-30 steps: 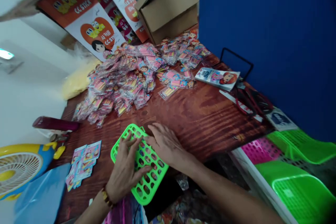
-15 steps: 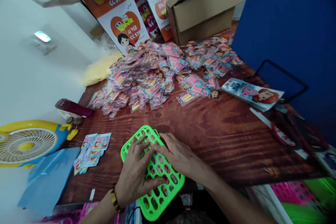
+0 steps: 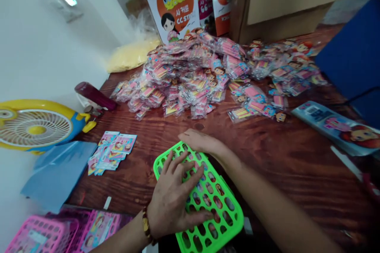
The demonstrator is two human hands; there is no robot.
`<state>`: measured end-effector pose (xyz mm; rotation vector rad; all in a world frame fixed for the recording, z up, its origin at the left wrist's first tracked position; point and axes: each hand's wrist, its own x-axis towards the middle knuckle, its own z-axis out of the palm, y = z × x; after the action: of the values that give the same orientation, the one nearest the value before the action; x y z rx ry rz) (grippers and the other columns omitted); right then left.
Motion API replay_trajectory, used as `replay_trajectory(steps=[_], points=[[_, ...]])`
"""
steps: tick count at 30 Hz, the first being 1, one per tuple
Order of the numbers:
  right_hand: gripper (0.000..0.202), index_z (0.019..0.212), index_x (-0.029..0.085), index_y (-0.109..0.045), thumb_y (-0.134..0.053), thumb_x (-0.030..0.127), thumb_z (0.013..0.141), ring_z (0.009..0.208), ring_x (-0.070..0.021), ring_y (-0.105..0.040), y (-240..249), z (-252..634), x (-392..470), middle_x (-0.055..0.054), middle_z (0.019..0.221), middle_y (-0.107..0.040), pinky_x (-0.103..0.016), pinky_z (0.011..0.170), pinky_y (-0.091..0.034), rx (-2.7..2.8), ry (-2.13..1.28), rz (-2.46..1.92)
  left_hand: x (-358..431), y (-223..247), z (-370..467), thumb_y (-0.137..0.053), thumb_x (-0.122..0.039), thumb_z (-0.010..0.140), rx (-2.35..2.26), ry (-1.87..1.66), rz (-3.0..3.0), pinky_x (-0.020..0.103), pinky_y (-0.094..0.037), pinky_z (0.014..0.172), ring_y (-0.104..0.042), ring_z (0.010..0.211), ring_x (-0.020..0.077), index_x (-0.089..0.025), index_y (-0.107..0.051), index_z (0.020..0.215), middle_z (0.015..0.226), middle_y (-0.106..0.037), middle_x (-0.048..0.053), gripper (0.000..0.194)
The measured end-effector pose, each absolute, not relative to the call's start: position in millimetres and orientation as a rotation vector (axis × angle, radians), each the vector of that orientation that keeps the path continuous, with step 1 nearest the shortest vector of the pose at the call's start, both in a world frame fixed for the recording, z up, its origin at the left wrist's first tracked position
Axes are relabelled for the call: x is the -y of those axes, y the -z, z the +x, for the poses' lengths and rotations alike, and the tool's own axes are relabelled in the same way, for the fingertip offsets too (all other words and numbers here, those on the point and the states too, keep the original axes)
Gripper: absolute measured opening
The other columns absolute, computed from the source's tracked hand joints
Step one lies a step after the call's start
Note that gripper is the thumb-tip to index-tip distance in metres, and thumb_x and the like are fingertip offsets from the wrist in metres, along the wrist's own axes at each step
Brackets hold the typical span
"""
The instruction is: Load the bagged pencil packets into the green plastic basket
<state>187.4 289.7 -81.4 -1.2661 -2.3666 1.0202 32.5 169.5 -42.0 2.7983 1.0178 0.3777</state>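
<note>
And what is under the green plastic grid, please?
Through the holes of the green plastic grid, small multicoloured patches show. What they belong to cannot be told: the grid and the left hand spread on it cover the rest.

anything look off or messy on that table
Nothing looks clearly damaged. The blue sheet at the left looks askew, seeming to jut past the edge of the table. The cards beside it are loosely fanned, not squared up. The green container under the left hand shows no visible break.
</note>
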Motion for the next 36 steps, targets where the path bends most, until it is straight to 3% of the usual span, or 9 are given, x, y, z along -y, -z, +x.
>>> replay_trajectory(steps=[5,9,11,13,17,21,25,30,36], points=[[0.044,0.068,0.016,-0.061,-0.038,0.041,0.096,0.064,-0.0136,-0.052,80.2,181.5,-301.2,0.0,0.066,-0.058,-0.024,0.057,-0.036,2.015,-1.29,-1.445,-167.0,51.8,43.0,-0.061,-0.058,0.083,-1.219,-0.532,2.643,0.063,-0.022,0.114,-0.042,0.13,0.0338,-0.021,-0.049,0.134,0.123,-0.057,0.012,0.065],[0.04,0.107,0.017,-0.066,-0.04,0.045,0.096,0.099,-0.0187,-0.06,56.1,198.6,-271.4,-0.007,0.105,-0.067,-0.031,0.089,-0.043,1.989,-0.925,-1.358,-171.3,47.6,37.2,-0.053,-0.038,0.093,-1.203,-0.821,2.405,0.054,-0.032,0.114,-0.048,0.127,0.0256,-0.019,-0.05,0.131,0.129,-0.056,0.013,0.043],[0.044,0.124,0.018,-0.06,-0.038,0.045,0.097,0.124,-0.0242,-0.049,43.5,207.5,-231.3,-0.011,0.129,-0.059,-0.042,0.106,-0.035,2.04,-0.684,-1.381,-183.2,39.2,25.4,-0.047,-0.033,0.096,-1.143,-0.937,2.269,0.046,-0.041,0.109,-0.051,0.125,0.022,-0.019,-0.053,0.13,0.131,-0.056,0.012,0.037],[0.052,0.131,0.02,-0.055,-0.04,0.054,0.095,0.138,-0.031,-0.033,38.7,209.1,-181.6,-0.013,0.142,-0.048,-0.055,0.113,-0.022,2.094,-0.466,-1.494,-202.2,33.3,11.7,-0.043,-0.031,0.097,-1.101,-0.935,2.271,0.042,-0.041,0.11,-0.048,0.129,0.0212,-0.018,-0.053,0.131,0.135,-0.054,0.012,0.038],[0.073,0.141,0.021,-0.046,-0.05,0.068,0.085,0.141,-0.0391,-0.023,55.6,194.4,-103.6,-0.017,0.151,-0.037,-0.067,0.111,-0.01,2.186,-0.219,-1.666,-239.0,42.7,-4.7,-0.042,-0.034,0.097,-0.994,-0.614,2.488,0.042,-0.035,0.114,-0.041,0.136,0.0232,-0.017,-0.052,0.134,0.147,-0.044,0.012,0.042],[0.071,0.144,0.024,-0.041,-0.052,0.062,0.086,0.142,-0.039,-0.021,67.4,180.8,-88.3,-0.014,0.154,-0.031,-0.065,0.11,-0.012,2.266,-0.109,-1.758,-248.2,64.3,-7.6,-0.033,-0.04,0.1,-1.009,-0.422,2.402,0.036,-0.034,0.115,-0.04,0.137,0.0182,-0.023,-0.036,0.146,0.153,-0.036,0.006,0.049],[0.066,0.144,0.024,-0.04,-0.048,0.057,0.088,0.142,-0.0364,-0.024,57.7,180.1,-99.7,-0.013,0.156,-0.029,-0.059,0.108,-0.02,2.362,-0.037,-1.799,-248.3,75.4,-8.9,-0.033,-0.039,0.101,-0.988,-0.578,2.247,0.034,-0.033,0.115,-0.043,0.135,0.0162,-0.023,-0.039,0.144,0.15,-0.041,0.004,0.047],[0.063,0.147,0.024,-0.035,-0.042,0.05,0.091,0.138,-0.0335,-0.033,62.4,200.7,-104.9,-0.011,0.153,-0.035,-0.054,0.102,-0.031,2.479,0.181,-1.658,-244.9,72.5,-3.4,-0.043,-0.03,0.098,-1.033,-0.602,2.179,0.032,-0.035,0.113,-0.047,0.131,0.0185,-0.012,-0.047,0.138,0.141,-0.052,0.011,0.045],[0.07,0.155,0.028,-0.011,-0.031,0.051,0.092,0.125,-0.036,-0.048,91.1,188.0,-143.7,-0.015,0.145,-0.046,-0.055,0.092,-0.037,2.435,0.439,-1.285,-249.0,69.1,-31.8,-0.049,-0.039,0.095,-1.281,-0.602,2.205,0.027,-0.043,0.107,-0.053,0.125,0.0156,-0.025,-0.043,0.142,0.137,-0.056,0.003,0.049]])
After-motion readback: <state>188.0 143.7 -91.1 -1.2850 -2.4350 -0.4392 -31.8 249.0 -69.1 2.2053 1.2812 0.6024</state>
